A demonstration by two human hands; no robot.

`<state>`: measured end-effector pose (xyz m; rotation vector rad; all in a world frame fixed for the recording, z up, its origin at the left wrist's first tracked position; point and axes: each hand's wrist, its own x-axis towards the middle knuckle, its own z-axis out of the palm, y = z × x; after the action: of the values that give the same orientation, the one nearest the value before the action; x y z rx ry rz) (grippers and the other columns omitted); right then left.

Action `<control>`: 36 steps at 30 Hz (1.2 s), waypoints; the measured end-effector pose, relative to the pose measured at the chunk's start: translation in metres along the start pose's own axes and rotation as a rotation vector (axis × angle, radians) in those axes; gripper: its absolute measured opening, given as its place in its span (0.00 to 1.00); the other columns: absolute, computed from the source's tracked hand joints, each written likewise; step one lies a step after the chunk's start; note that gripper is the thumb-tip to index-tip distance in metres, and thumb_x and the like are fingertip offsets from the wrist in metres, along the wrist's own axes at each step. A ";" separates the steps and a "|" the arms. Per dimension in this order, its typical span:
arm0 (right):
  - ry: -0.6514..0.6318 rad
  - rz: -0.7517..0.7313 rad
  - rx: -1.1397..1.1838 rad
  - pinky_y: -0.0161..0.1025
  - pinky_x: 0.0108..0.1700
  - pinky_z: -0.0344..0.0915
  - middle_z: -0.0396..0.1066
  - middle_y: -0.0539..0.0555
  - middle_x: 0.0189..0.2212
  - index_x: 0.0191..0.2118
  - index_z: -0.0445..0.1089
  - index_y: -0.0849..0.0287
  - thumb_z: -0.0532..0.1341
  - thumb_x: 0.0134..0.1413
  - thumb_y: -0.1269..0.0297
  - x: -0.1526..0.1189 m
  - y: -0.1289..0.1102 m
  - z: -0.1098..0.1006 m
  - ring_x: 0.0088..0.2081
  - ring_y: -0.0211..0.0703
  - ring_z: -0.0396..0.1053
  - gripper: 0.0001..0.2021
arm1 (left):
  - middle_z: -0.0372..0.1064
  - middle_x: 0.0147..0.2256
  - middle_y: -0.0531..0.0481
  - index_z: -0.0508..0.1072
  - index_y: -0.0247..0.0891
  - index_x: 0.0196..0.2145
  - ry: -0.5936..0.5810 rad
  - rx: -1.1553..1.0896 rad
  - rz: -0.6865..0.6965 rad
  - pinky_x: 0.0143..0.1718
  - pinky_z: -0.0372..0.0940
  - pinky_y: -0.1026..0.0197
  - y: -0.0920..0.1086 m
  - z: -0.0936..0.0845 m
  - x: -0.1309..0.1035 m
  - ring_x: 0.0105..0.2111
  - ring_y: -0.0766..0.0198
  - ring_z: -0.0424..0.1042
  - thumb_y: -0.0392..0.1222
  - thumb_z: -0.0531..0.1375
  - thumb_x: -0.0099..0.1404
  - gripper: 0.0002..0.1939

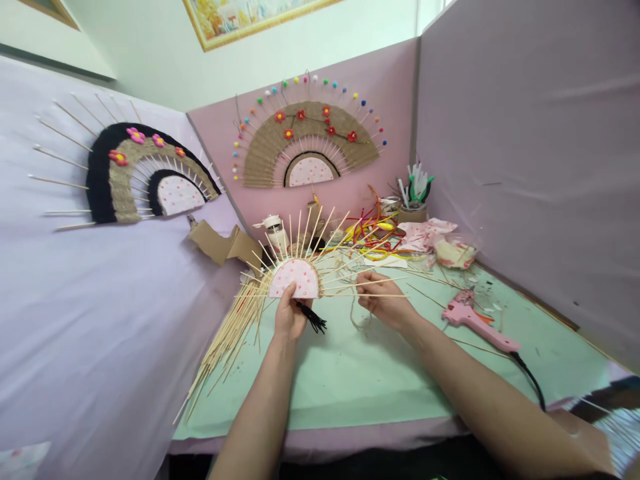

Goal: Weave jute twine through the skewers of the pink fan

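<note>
My left hand (292, 315) grips the lower edge of a half-round fan frame (305, 275), thumb on its pink dotted face. Thin wooden sticks (320, 230) fan out from its curved rim, which has a tan cord border. A black tassel (315, 318) hangs below, beside my left fingers. To the right, my right hand (381, 298) is closed in a pinch at the ends of the lowest sticks. A length of twine (354, 313) runs by its fingers and droops in a loop toward the tabletop.
A pink glue gun (480, 325) with a black cable lies at right. Loose sticks (227, 333) are piled at left. Behind are coloured pipe cleaners (370, 233), a white bottle (275, 233) and bent cardboard (223, 247). Decorated fans (260, 143) hang on the partitions.
</note>
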<state>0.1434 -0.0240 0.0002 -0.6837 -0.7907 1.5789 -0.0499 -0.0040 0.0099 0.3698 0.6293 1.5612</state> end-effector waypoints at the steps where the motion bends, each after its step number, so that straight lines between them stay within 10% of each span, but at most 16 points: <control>1: -0.001 -0.013 0.026 0.27 0.21 0.54 0.62 0.45 0.19 0.26 0.65 0.59 0.68 0.36 0.64 0.001 -0.002 -0.003 0.18 0.26 0.56 0.12 | 0.74 0.32 0.51 0.70 0.37 0.40 0.010 -0.010 0.009 0.32 0.69 0.68 0.002 0.000 0.001 0.29 0.69 0.73 0.30 0.58 0.56 0.13; 23: 0.020 -0.584 -0.062 0.33 0.24 0.55 0.65 0.48 0.23 0.29 0.67 0.55 0.63 0.44 0.66 -0.005 -0.021 -0.010 0.22 0.31 0.57 0.05 | 0.72 0.29 0.53 0.69 0.36 0.34 0.128 -0.061 0.163 0.28 0.65 0.71 0.021 -0.008 0.015 0.25 0.72 0.70 0.29 0.57 0.54 0.09; 36: 0.137 -0.483 -0.085 0.31 0.22 0.53 0.64 0.46 0.23 0.30 0.67 0.56 0.66 0.41 0.65 0.005 -0.020 -0.018 0.22 0.30 0.58 0.08 | 0.73 0.30 0.53 0.70 0.37 0.36 0.107 -0.022 0.117 0.29 0.67 0.70 0.019 -0.005 0.009 0.26 0.71 0.72 0.29 0.59 0.53 0.11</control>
<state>0.1690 -0.0150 0.0051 -0.5996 -0.8490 1.0561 -0.0690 0.0038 0.0165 0.3135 0.6826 1.7073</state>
